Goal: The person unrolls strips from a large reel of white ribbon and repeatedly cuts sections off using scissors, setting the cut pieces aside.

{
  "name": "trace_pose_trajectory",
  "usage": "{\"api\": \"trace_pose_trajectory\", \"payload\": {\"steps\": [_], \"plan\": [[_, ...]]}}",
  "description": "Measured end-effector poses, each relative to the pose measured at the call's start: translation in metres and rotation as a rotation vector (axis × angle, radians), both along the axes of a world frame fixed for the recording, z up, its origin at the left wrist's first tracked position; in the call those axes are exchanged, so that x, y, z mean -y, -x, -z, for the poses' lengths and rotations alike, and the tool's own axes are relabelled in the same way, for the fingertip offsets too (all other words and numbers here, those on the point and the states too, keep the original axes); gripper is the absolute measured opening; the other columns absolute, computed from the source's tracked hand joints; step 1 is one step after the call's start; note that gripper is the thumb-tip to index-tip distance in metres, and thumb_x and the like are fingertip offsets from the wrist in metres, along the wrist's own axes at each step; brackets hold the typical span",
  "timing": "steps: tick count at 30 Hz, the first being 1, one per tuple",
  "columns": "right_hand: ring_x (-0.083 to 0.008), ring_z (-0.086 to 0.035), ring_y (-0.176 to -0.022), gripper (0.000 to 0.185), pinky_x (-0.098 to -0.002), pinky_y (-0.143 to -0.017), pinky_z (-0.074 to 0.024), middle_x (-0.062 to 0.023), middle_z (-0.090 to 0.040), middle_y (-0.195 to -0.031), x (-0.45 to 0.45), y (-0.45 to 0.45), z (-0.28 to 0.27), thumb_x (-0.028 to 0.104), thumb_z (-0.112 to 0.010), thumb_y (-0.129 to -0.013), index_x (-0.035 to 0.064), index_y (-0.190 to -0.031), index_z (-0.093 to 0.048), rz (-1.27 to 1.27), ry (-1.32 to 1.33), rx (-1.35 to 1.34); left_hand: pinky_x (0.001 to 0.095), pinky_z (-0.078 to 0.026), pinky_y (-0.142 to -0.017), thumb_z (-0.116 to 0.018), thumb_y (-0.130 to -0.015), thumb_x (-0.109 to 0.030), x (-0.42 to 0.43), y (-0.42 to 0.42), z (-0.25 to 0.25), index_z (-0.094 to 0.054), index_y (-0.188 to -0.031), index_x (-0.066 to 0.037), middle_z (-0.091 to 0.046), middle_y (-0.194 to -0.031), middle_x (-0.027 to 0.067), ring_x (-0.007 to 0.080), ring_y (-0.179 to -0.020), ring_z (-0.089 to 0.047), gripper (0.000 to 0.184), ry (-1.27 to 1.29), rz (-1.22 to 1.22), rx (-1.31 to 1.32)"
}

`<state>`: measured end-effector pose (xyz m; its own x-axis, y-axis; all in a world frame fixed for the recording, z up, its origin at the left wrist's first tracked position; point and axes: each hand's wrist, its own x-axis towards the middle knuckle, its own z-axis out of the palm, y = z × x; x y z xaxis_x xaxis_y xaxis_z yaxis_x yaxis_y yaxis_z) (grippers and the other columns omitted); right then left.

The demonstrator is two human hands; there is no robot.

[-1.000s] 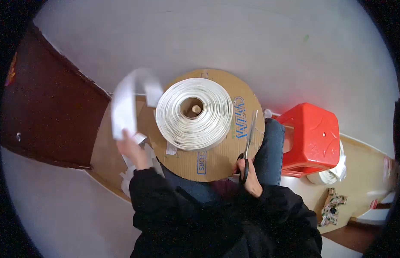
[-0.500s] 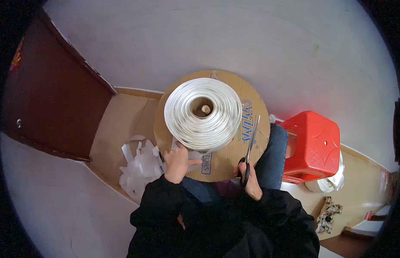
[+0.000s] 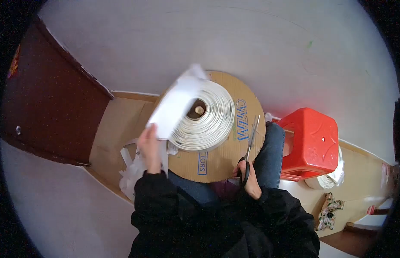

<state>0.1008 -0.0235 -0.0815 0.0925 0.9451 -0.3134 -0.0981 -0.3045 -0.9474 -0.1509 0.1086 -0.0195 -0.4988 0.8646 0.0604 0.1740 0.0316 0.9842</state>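
Observation:
My left hand (image 3: pixel 151 146) is closed on the lower end of a white sheet (image 3: pixel 174 105), paper or plastic, whose upper end is blurred. The sheet covers the left part of a wound white coil (image 3: pixel 215 122) with an open core. That coil lies on a round cardboard disc (image 3: pixel 225 165) with blue print, over my lap. In my right hand (image 3: pixel 250 180) is a pair of scissors (image 3: pixel 250 148) with black handles, blades pointing up and away from me over the disc's right edge.
A heap of white scraps (image 3: pixel 133 174) lies on the floor at left. On the right stands a red plastic stool (image 3: pixel 318 142), with another white roll (image 3: pixel 326 180) beside it and a floral cloth item (image 3: pixel 330 213) nearer me. A wall and a dark brown door (image 3: pixel 54 99) border the space.
My left hand has moved left and up from the coil's near edge and now holds the white sheet over the coil's left side. The right hand and scissors stay nearly in place.

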Motion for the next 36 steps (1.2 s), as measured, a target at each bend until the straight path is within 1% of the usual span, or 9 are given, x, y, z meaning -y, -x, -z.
{"api": "trace_pose_trajectory", "payload": {"steps": [4, 9, 13, 16, 21, 23, 31, 34, 36], "plan": [[-0.0146, -0.046, -0.062, 0.045, -0.025, -0.06, -0.0384, -0.0073, -0.049, -0.069, 0.003, 0.0, 0.001, 0.047, -0.04, -0.087, 0.0018, -0.085, -0.043, 0.012, 0.021, -0.02, 0.0205, -0.044, -0.068, -0.057, -0.081, -0.013, -0.007, 0.103, 0.048, -0.053, -0.108, 0.006, -0.059, -0.091, 0.0138, 0.0152, -0.077, -0.057, 0.033, -0.107, -0.223, 0.3], [-0.0147, -0.047, -0.064, 0.039, -0.0255, -0.06, -0.0391, -0.0072, -0.05, -0.071, 0.003, 0.006, 0.004, 0.042, -0.044, -0.088, 0.0031, -0.09, -0.042, -0.001, 0.008, -0.006, 0.0485, -0.024, -0.098, -0.07, -0.069, -0.028, -0.004, 0.078, 0.049, -0.025, -0.131, 0.003, -0.022, -0.134, 0.0259, 0.0346, -0.122, -0.028, 0.083, -0.09, -0.596, -0.827], [-0.0149, -0.047, -0.063, 0.042, -0.0255, -0.06, -0.0387, -0.0074, -0.05, -0.07, 0.002, 0.007, 0.003, 0.045, -0.042, -0.088, 0.0027, -0.088, -0.042, -0.015, -0.008, 0.019, 0.064, -0.01, -0.092, -0.076, -0.052, -0.039, 0.005, 0.02, 0.027, -0.031, -0.132, -0.011, -0.017, -0.139, 0.0182, 0.0343, -0.128, -0.014, 0.096, 0.326, 0.615, -1.275], [-0.0147, -0.045, -0.06, 0.05, -0.0246, -0.059, -0.0375, -0.0077, -0.048, -0.066, 0.002, 0.007, -0.002, 0.051, -0.035, -0.087, 0.0017, -0.082, -0.042, 0.016, -0.024, 0.027, 0.0488, -0.03, -0.087, -0.072, -0.063, -0.026, 0.016, -0.018, -0.007, -0.061, -0.103, -0.008, -0.064, -0.09, 0.0056, 0.0245, -0.085, -0.058, 0.046, 0.628, 0.895, -1.217], [-0.0147, -0.045, -0.06, 0.049, -0.0245, -0.059, -0.0374, -0.0073, -0.048, -0.066, -0.001, 0.005, -0.01, 0.051, -0.036, -0.087, 0.0024, -0.081, -0.042, -0.014, -0.041, -0.003, 0.0309, -0.045, -0.07, -0.067, -0.071, -0.015, 0.032, -0.021, 0.011, -0.066, -0.086, -0.004, -0.064, -0.07, 0.0066, 0.0164, -0.058, -0.056, 0.018, 0.185, 0.906, -0.328], [-0.0147, -0.045, -0.06, 0.049, -0.0246, -0.059, -0.0374, -0.0072, -0.048, -0.066, 0.002, 0.004, -0.011, 0.051, -0.036, -0.087, 0.0024, -0.081, -0.042, -0.001, -0.03, -0.003, 0.0202, -0.042, -0.056, -0.06, -0.075, -0.01, 0.021, -0.012, -0.006, -0.066, -0.082, 0.0, -0.064, -0.071, 0.0036, 0.009, -0.061, -0.051, 0.014, 0.071, 0.734, -0.23], [-0.0145, -0.045, -0.06, 0.05, -0.0246, -0.059, -0.0374, -0.0067, -0.048, -0.066, 0.002, 0.005, -0.006, 0.051, -0.035, -0.087, 0.0019, -0.083, -0.042, -0.013, -0.026, 0.015, 0.021, -0.042, -0.071, -0.055, -0.081, -0.015, -0.006, 0.098, 0.006, -0.06, -0.094, 0.0, -0.059, -0.085, 0.004, 0.0113, -0.077, -0.053, 0.02, -0.29, -0.217, 0.261], [-0.0144, -0.045, -0.061, 0.05, -0.0246, -0.059, -0.0374, -0.0066, -0.048, -0.067, 0.003, 0.005, -0.002, 0.052, -0.036, -0.087, 0.002, -0.084, -0.042, -0.005, 0.006, 0.009, 0.0317, -0.041, -0.081, -0.061, -0.077, -0.022, -0.005, 0.126, 0.029, -0.053, -0.108, -0.001, -0.054, -0.104, 0.01, 0.0201, -0.093, -0.051, 0.039, -0.284, -0.444, 0.101], [-0.0143, -0.045, -0.061, 0.05, -0.0246, -0.06, -0.0375, -0.0065, -0.049, -0.067, 0.004, 0.009, 0.0, 0.052, -0.036, -0.087, 0.002, -0.084, -0.041, -0.011, 0.039, 0.004, 0.044, -0.034, -0.088, -0.069, -0.069, -0.027, -0.001, 0.098, 0.027, -0.04, -0.122, -0.003, -0.039, -0.122, 0.0155, 0.0299, -0.11, -0.038, 0.065, 0.095, -0.801, -0.768]]}}
